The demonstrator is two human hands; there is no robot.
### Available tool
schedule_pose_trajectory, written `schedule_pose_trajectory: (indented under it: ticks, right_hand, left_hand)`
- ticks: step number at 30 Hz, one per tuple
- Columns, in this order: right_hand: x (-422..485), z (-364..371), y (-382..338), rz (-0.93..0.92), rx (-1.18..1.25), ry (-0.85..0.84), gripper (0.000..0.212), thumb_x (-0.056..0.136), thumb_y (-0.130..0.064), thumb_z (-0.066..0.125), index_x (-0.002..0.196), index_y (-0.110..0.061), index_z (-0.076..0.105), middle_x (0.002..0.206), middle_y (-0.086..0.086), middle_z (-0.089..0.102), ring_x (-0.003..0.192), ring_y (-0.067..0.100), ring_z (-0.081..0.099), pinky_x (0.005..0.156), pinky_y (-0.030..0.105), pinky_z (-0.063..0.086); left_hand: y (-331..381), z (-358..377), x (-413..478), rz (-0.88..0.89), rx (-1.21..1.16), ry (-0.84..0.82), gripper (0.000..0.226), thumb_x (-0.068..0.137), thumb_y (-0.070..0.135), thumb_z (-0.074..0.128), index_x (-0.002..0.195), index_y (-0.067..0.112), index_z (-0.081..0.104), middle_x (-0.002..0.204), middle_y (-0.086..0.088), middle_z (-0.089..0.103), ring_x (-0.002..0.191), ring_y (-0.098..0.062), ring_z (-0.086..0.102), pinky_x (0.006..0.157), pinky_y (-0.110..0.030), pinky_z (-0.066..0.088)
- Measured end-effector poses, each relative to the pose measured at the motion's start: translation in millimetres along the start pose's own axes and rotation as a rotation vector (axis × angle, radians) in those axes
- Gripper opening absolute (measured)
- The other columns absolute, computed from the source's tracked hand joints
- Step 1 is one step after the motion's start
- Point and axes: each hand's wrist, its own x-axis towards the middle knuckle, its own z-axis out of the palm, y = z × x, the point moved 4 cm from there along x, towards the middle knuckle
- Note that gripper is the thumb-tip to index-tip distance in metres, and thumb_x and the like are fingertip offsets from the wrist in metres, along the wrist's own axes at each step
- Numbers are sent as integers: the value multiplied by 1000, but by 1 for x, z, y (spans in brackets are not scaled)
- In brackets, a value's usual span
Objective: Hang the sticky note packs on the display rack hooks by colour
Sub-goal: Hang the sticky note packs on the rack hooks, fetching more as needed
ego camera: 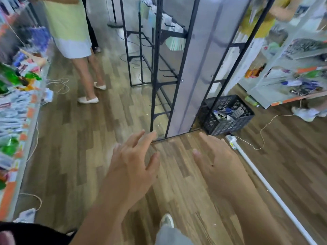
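The black metal display rack (156, 71) stands ahead of me on the wooden floor, seen end-on, with bare black hooks (168, 70) down its left side and pale green and white packs (174, 43) hanging higher up. My left hand (131, 165) and my right hand (219, 161) are both stretched out in front of me above the floor, fingers spread and holding nothing. They hover just short of the rack's foot. No sticky note pack is in either hand.
A black plastic crate (228, 114) with goods sits at the rack's right foot. A white bar (265, 184) and a cord lie on the floor at right. A person (74, 32) stands in the left aisle beside stocked shelves (16, 106). More shelves (292, 64) stand at right.
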Motion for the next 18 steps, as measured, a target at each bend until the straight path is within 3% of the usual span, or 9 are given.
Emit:
schedule_pose_trajectory:
  ticks: [2,5,10,14,18]
  right_hand:
    - [44,9,-6,5,-8,12,49,97,-30,52,143,-15,45,143,-1,49,137,14,36,121,33,14]
    - [116,23,-17,4,5,29,53,98,-37,48,146,-16,40,146,-4,45,139,11,32,121,29,10]
    - [246,28,-46,-32,45,53,54,99,-37,46,150,-23,32,148,-10,40,139,6,29,120,32,16]
    - [346,28,-88,-112,81,47,53,99,-36,47,149,-25,33,147,-14,40,133,-3,29,110,12,17]
    - [427,40,-124,-177,91,45,53,98,-39,46,149,-30,33,134,-26,37,120,-16,24,90,-8,12]
  left_hand:
    - [-17,-4,46,4,8,6,48,93,39,51,140,31,47,141,7,48,128,-12,45,110,-54,34]
    - [-37,-7,120,25,20,6,48,92,38,50,139,29,48,140,4,50,130,-16,45,108,-57,35]
    - [-50,-21,248,79,21,30,48,93,37,50,140,32,47,141,11,46,134,-9,40,117,-51,13]
    - [-72,-48,341,96,11,138,50,89,41,44,137,29,52,136,7,52,126,-5,38,112,-62,27]
    - [-103,-67,424,61,-40,166,49,91,42,46,137,29,52,139,8,52,130,-12,44,105,-59,38]
